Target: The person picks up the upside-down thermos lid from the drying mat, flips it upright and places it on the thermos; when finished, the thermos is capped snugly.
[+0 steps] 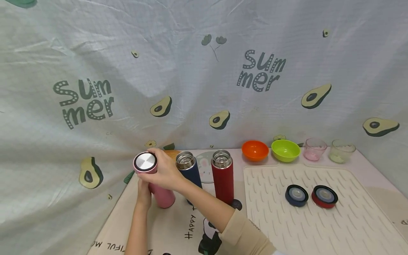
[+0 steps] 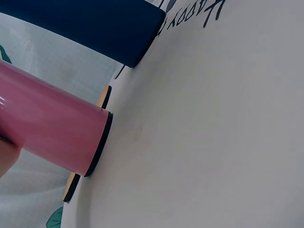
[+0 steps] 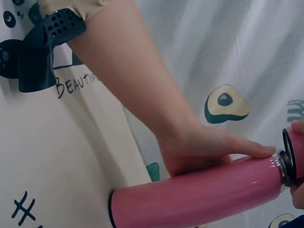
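Observation:
A pink vacuum flask (image 1: 165, 199) stands at the left of the table. My left hand (image 1: 144, 194) grips its body, the thumb along the upper side in the right wrist view. My right hand (image 1: 165, 171) holds the pink lid (image 1: 145, 162), with its silver top, between thumb and fingers. Part of the metal neck (image 3: 286, 168) shows between lid and body, and the lid sits at a slight tilt there. Just right of them stand a navy flask (image 1: 192, 173) and a red flask (image 1: 224, 184), both without lids.
On the beige ribbed mat (image 1: 264, 223) lie a navy lid (image 1: 296, 196) and a red lid (image 1: 324, 197). Behind it stand an orange bowl (image 1: 255, 151), a green bowl (image 1: 285, 151), a pink glass (image 1: 314, 150) and a yellowish glass (image 1: 341, 152). A printed curtain (image 1: 191, 71) hangs behind.

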### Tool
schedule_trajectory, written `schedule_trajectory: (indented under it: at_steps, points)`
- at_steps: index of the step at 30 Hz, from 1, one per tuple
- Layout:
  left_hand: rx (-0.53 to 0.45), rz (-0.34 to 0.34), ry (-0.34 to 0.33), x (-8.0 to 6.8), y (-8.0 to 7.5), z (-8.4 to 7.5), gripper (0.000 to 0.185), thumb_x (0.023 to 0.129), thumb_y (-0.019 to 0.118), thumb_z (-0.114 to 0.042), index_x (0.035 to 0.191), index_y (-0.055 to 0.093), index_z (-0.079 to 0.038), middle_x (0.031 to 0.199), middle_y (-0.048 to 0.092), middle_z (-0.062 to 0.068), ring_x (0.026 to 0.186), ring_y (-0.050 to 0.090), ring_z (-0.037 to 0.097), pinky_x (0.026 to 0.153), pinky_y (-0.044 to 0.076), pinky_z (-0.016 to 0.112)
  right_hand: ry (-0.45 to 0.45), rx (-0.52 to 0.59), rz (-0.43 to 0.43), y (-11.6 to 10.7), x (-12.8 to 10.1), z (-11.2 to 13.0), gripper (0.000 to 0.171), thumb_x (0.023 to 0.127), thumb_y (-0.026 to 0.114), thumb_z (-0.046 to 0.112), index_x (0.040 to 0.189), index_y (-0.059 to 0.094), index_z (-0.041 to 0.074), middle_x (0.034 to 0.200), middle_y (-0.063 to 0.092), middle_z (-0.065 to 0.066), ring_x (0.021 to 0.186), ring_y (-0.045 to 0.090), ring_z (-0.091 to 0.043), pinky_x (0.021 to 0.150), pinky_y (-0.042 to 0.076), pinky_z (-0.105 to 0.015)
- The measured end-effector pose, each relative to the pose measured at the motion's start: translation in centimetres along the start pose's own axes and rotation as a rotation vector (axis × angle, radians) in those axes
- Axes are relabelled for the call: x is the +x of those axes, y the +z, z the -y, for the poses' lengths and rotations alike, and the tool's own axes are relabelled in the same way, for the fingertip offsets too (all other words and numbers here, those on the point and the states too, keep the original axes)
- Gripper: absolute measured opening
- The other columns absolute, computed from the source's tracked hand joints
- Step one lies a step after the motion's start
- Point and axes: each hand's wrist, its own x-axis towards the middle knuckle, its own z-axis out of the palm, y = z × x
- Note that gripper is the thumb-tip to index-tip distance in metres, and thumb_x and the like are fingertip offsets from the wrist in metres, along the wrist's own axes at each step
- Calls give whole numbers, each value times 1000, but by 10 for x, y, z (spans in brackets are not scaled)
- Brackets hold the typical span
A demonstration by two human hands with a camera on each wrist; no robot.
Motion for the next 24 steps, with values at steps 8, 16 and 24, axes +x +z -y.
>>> schedule_trajectory:
  at_steps: [8,16,24]
  points:
    - [-51,-16,46,1,2,5,46,93,35,-51,122,45,-16,111,50,2,95,48,12,76,40,22,88,82,-55,11,3,-7,69,78,72,26,134,37,6,124,49,-7,109,49,-12,87,42,-21]
    - [-6,4,12,-2,10,-13,55,96,24,-50,131,38,-10,119,46,2,103,44,15,83,36,24,143,144,-118,18,4,-13,70,80,70,25,137,32,10,128,46,-8,111,49,-14,90,42,-25]
    - [-15,-43,31,0,4,3,53,95,27,-52,128,42,-13,116,49,-1,102,45,13,83,37,22,157,209,-95,25,4,-25,71,77,74,25,136,37,9,125,51,-7,108,51,-11,86,43,-21]
